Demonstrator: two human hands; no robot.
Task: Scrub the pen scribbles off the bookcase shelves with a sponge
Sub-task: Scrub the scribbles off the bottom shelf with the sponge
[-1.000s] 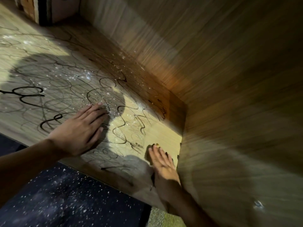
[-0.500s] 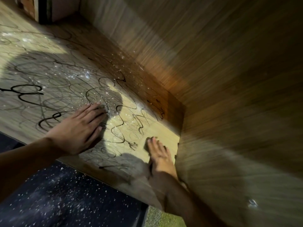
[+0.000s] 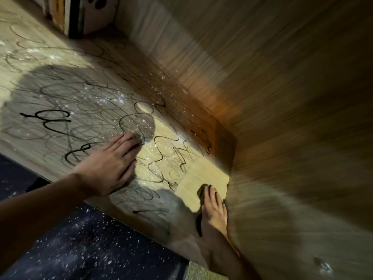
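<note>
Compared with a second ago, we see the right hand (image 3: 212,207) has slid back along the shelf (image 3: 60,47) toward the front edge, hugging the side panel (image 3: 282,219); half a second ago it sat further in, so this reads as a back-and-forth scrub stroke in the right front corner. The left hand (image 3: 113,164) has barely shifted, fingers straight, palm flat on the shelf as a brace, gripping nothing. The right hand also lies with straight fingers pressing down; a dark sliver shows at its fingertips and under the palm, probably the sponge (image 3: 199,194), but we cannot tell for sure, it is almost fully covered. The patch of shelf just ahead of the right hand looks free of ink, so we judge that corner is nearly done. Pen scribbles (image 3: 161,156) are still thick between the hands and across the whole left part of the shelf, with heavy black loops (image 3: 50,120) further left, so most of the task remains. White specks (image 3: 121,100) scatter over the shelf, maybe foam or cleaner, hard to say. Books (image 3: 80,15) at the top are cut off by the frame. Back panel (image 3: 201,57) is motion-blurred; the speckled floor (image 3: 80,249) shows below.
</note>
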